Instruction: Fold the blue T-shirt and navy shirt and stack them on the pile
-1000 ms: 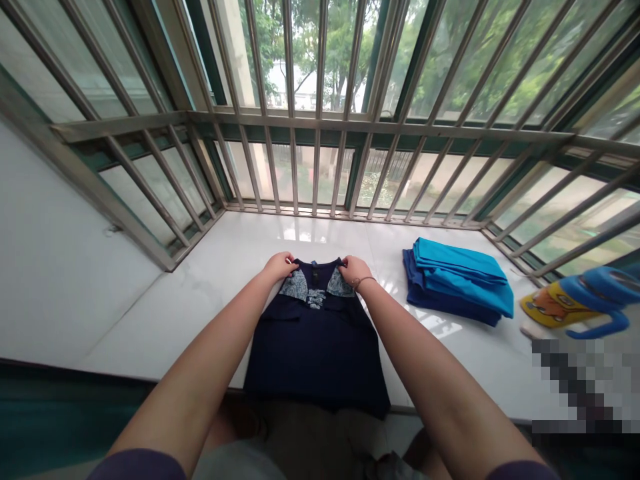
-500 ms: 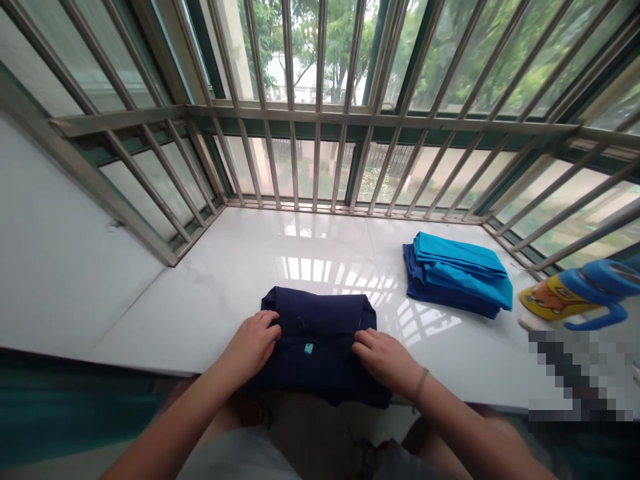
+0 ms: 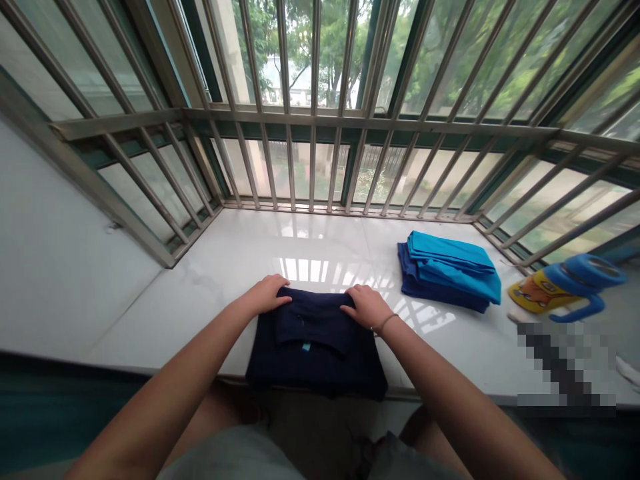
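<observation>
I press my left hand (image 3: pixel 267 295) and right hand (image 3: pixel 364 305), both flat and unclenched, on the folded navy garment (image 3: pixel 315 343); its overhanging near edge could slide off the bench (image 3: pixel 225 267).

Both hands, left hand (image 3: pixel 267 293) and right hand (image 3: pixel 365 305), press the far edge of a folded navy garment (image 3: pixel 315 347) on the white sill (image 3: pixel 200 300). Folded blue cloths (image 3: pixel 450 270) lie well apart, right. Whether the fingers pinch the fabric is unclear.
</observation>
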`<state>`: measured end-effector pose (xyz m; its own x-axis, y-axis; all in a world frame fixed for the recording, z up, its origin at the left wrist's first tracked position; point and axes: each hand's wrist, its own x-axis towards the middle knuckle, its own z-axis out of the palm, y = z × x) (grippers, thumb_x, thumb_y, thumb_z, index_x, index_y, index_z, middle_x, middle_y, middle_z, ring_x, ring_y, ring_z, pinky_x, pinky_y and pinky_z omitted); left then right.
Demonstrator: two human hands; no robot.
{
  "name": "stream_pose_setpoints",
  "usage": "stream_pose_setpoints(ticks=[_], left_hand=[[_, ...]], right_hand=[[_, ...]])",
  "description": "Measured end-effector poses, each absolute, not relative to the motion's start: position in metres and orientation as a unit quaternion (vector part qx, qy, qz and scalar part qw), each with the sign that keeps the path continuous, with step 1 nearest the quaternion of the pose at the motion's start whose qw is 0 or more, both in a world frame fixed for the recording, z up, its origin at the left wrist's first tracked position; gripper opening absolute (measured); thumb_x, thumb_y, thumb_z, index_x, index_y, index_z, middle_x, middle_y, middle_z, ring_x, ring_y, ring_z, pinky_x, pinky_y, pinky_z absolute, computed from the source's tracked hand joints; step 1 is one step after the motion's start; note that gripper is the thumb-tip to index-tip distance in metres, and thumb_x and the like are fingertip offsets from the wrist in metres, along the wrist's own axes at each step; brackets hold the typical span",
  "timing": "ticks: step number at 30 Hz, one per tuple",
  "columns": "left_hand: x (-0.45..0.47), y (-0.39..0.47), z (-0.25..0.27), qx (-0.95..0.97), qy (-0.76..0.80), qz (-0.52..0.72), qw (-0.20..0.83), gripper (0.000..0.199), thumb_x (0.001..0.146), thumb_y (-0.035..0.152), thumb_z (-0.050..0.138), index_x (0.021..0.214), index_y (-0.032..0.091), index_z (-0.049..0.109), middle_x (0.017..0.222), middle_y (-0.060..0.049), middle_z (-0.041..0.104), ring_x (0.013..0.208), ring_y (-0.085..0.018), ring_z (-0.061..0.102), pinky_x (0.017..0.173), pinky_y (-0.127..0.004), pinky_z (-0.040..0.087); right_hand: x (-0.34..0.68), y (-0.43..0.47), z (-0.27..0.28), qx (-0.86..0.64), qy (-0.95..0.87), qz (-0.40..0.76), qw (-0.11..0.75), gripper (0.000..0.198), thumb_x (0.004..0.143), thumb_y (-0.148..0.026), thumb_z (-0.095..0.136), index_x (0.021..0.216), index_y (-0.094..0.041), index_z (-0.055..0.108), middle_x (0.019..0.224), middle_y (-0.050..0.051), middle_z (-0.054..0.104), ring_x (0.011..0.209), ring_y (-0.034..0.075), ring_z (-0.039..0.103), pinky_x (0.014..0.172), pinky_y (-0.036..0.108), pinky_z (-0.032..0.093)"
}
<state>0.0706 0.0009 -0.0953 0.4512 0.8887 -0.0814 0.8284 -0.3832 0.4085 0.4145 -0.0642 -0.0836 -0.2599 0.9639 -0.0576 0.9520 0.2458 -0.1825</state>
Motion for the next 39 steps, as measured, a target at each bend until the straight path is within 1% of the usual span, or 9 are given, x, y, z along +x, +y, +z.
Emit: stream_pose_setpoints(ticks=[6,10,14,21,27,31,35,37,39], left_hand=[[0.079,-0.018,-0.102,0.879,0.413,0.138,0.194,0.016,0.100,0.029,0.067,0.109,0.027,0.080,0.118,-0.008,0.079,0.118,-0.029,0.070,0.111,-0.044,0.054],[0.080,-0.047,-0.127,0.883,0.397,0.158,0.193,0.024,0.104,0.032,0.062,0.120,0.028,0.079,0.139,-0.010,0.074,0.132,-0.030,0.067,0.120,-0.048,0.050],[0.069,-0.064,-0.147,0.885,0.390,0.173,0.185,0.051,0.099,0.047,0.074,0.145,0.029,0.068,0.161,-0.011,0.061,0.153,-0.033,0.053,0.137,-0.059,0.028],[0.066,-0.069,-0.147,0.884,0.399,0.165,0.181,0.061,0.093,0.048,0.081,0.149,0.029,0.064,0.164,-0.012,0.058,0.157,-0.033,0.050,0.139,-0.062,0.021],[0.067,-0.070,-0.148,0.882,0.398,0.179,0.178,0.063,0.091,0.047,0.083,0.149,0.029,0.066,0.163,-0.012,0.060,0.155,-0.034,0.052,0.137,-0.063,0.025],[0.067,-0.070,-0.147,0.881,0.398,0.179,0.182,0.063,0.091,0.050,0.082,0.149,0.030,0.066,0.163,-0.012,0.060,0.155,-0.034,0.052,0.138,-0.062,0.025],[0.066,-0.071,-0.146,0.880,0.400,0.179,0.183,0.058,0.096,0.049,0.077,0.149,0.030,0.066,0.165,-0.011,0.059,0.156,-0.032,0.051,0.139,-0.061,0.022],[0.066,-0.072,-0.146,0.880,0.399,0.178,0.184,0.053,0.100,0.047,0.071,0.150,0.029,0.065,0.165,-0.010,0.058,0.157,-0.031,0.050,0.139,-0.060,0.021],[0.066,-0.072,-0.145,0.879,0.399,0.179,0.191,0.049,0.103,0.046,0.067,0.150,0.029,0.065,0.165,-0.010,0.058,0.157,-0.030,0.049,0.139,-0.060,0.021]], right_hand=[[0.389,-0.083,-0.088,-0.579,-0.808,0.089,0.062,0.023,0.110,-0.030,0.059,0.122,-0.024,0.077,0.123,0.010,0.073,0.118,0.028,0.064,0.103,0.039,0.049],[0.341,-0.109,-0.101,-0.523,-0.834,0.156,0.081,0.017,0.107,-0.038,0.069,0.116,-0.028,0.079,0.115,0.005,0.076,0.107,0.023,0.069,0.094,0.033,0.051],[0.305,-0.114,-0.113,-0.552,-0.816,0.154,0.068,0.024,0.106,-0.040,0.071,0.121,-0.022,0.076,0.117,0.009,0.074,0.107,0.026,0.070,0.092,0.035,0.053],[0.296,-0.107,-0.117,-0.554,-0.814,0.154,0.078,0.023,0.113,-0.028,0.055,0.110,-0.020,0.076,0.111,0.010,0.074,0.102,0.024,0.071,0.091,0.032,0.054],[0.322,-0.138,-0.103,-0.558,-0.774,0.198,0.226,0.020,0.113,-0.026,0.051,0.107,-0.023,0.070,0.109,0.008,0.073,0.098,0.020,0.072,0.088,0.029,0.055],[0.338,-0.204,-0.116,-0.468,-0.809,0.217,0.282,0.020,0.113,-0.028,0.050,0.106,-0.026,0.069,0.102,0.007,0.074,0.096,0.021,0.072,0.087,0.032,0.057],[0.340,-0.276,-0.182,-0.414,-0.863,0.231,0.176,0.018,0.103,-0.025,0.063,0.116,-0.031,0.074,0.096,0.004,0.079,0.085,0.022,0.078,0.076,0.031,0.061],[0.341,-0.296,-0.219,-0.458,-0.858,0.228,0.039,0.020,0.090,-0.020,0.071,0.105,-0.032,0.079,0.084,0.004,0.080,0.071,0.025,0.080,0.061,0.030,0.059],[0.345,-0.304,-0.245,-0.496,-0.837,0.230,-0.034,0.014,0.082,-0.020,0.073,0.085,-0.031,0.080,0.065,0.005,0.075,0.057,0.029,0.077,0.049,0.031,0.054]])
